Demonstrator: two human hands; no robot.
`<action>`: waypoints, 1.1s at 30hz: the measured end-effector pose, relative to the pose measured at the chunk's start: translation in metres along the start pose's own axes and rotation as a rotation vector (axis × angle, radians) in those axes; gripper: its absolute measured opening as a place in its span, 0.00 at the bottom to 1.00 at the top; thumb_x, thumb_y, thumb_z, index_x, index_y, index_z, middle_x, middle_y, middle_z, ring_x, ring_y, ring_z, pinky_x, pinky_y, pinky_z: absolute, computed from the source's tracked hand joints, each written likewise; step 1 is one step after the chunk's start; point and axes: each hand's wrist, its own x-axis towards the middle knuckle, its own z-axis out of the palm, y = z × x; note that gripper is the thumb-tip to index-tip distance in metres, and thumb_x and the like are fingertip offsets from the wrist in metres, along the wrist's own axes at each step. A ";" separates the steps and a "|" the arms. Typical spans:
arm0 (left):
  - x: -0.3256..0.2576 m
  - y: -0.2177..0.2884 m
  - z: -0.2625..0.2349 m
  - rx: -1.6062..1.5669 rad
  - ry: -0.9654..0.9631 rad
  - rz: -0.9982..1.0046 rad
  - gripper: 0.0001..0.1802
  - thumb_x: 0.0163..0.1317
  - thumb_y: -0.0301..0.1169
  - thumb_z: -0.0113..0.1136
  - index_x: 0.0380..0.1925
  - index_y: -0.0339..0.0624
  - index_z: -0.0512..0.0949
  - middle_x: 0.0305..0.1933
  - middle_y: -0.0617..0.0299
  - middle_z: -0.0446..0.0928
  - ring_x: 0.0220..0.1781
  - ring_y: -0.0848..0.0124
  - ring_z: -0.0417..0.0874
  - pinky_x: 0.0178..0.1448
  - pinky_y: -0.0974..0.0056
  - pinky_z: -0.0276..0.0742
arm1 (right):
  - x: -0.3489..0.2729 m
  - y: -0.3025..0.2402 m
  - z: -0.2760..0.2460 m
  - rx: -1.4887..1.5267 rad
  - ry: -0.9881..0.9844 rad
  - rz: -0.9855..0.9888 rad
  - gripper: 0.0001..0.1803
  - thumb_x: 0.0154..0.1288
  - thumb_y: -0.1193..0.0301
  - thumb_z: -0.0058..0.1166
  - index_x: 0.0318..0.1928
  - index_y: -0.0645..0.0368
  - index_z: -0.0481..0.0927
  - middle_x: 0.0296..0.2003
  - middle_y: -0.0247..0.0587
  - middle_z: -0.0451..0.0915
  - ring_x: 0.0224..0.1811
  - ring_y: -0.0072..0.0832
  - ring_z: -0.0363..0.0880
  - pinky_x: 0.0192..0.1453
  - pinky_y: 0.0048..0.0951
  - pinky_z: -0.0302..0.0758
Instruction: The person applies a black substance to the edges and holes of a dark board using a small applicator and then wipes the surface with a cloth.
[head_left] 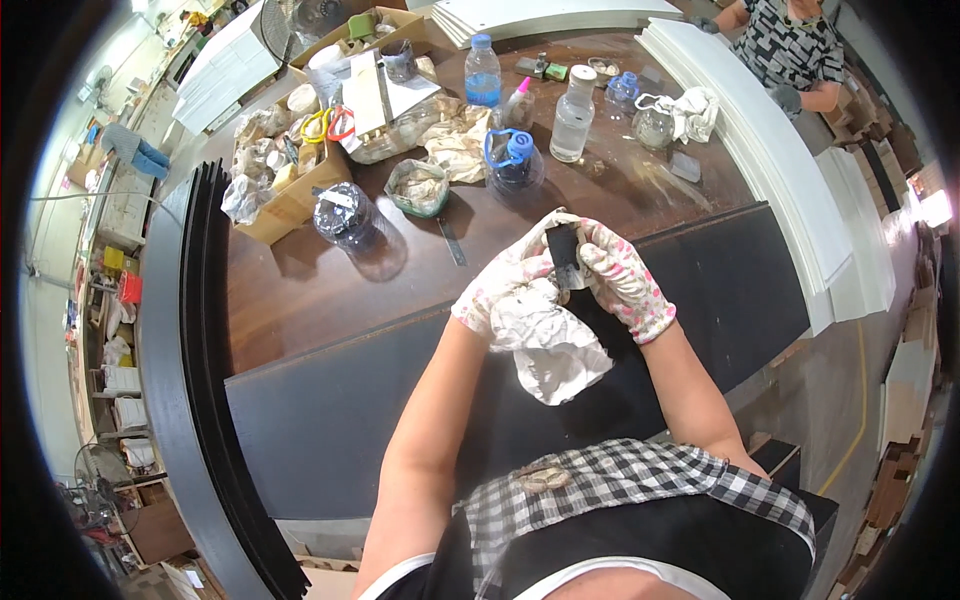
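Observation:
Both my hands wear white gloves with pink spots and meet above a long black board (pixel 330 420). Between them is a small flat piece (pixel 563 248), black on top with a shiny, greyish lower end; it may be a scraper, but its kind is unclear. My right hand (pixel 628 275) pinches its side with bent fingers. The fingers of my left hand (pixel 512 272) close around a crumpled white cloth (pixel 550 345), which hangs down over the board, and they also touch the flat piece. Part of the piece is hidden by the gloves.
Beyond the board, the brown table holds a clear bottle (pixel 572 125), a blue-capped jug (pixel 515 165), a plastic jar (pixel 345 215), a green bowl (pixel 418 188) and a cluttered carton (pixel 290 185). White panels (pixel 750 130) are stacked right, dark panels (pixel 190 350) left. A gloved co-worker (pixel 790 50) stands far right.

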 end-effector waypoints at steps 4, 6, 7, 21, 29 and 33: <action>-0.018 -0.004 0.022 0.108 0.250 0.127 0.35 0.65 0.33 0.65 0.70 0.37 0.65 0.55 0.61 0.75 0.56 0.71 0.76 0.62 0.65 0.73 | -0.003 -0.004 -0.002 -0.122 0.048 -0.105 0.24 0.72 0.69 0.56 0.65 0.62 0.72 0.55 0.42 0.80 0.52 0.24 0.81 0.56 0.30 0.79; -0.027 -0.011 0.022 0.462 0.531 0.289 0.31 0.66 0.31 0.64 0.68 0.38 0.68 0.45 0.61 0.81 0.47 0.70 0.80 0.55 0.66 0.77 | -0.006 -0.002 -0.014 -0.021 0.160 -0.159 0.22 0.72 0.71 0.54 0.64 0.62 0.73 0.53 0.44 0.81 0.50 0.27 0.83 0.55 0.32 0.81; -0.028 -0.009 0.033 0.831 0.512 0.388 0.28 0.63 0.33 0.66 0.63 0.41 0.73 0.45 0.59 0.81 0.48 0.66 0.80 0.56 0.62 0.77 | -0.010 0.000 -0.027 0.022 0.199 -0.170 0.22 0.72 0.72 0.53 0.64 0.62 0.73 0.53 0.45 0.81 0.50 0.28 0.83 0.55 0.32 0.81; -0.236 0.117 0.010 2.005 1.306 -0.081 0.16 0.62 0.46 0.60 0.34 0.46 0.83 0.31 0.52 0.83 0.33 0.55 0.84 0.39 0.53 0.79 | -0.005 0.046 -0.075 -0.075 0.229 -0.333 0.23 0.72 0.79 0.47 0.66 0.66 0.70 0.58 0.47 0.78 0.54 0.28 0.80 0.62 0.30 0.77; -0.280 0.103 -0.014 2.105 1.081 -0.104 0.18 0.58 0.44 0.60 0.43 0.46 0.81 0.46 0.51 0.81 0.52 0.55 0.80 0.58 0.53 0.74 | -0.008 0.051 -0.120 -0.332 0.387 -0.386 0.24 0.74 0.73 0.51 0.68 0.60 0.71 0.62 0.41 0.77 0.59 0.27 0.77 0.55 0.33 0.80; -0.416 0.147 -0.120 2.283 1.634 0.182 0.14 0.61 0.44 0.58 0.32 0.45 0.82 0.43 0.51 0.82 0.49 0.57 0.81 0.54 0.56 0.75 | 0.001 0.063 -0.091 -0.482 0.497 -0.415 0.24 0.75 0.68 0.52 0.68 0.60 0.71 0.62 0.40 0.76 0.60 0.28 0.76 0.57 0.33 0.79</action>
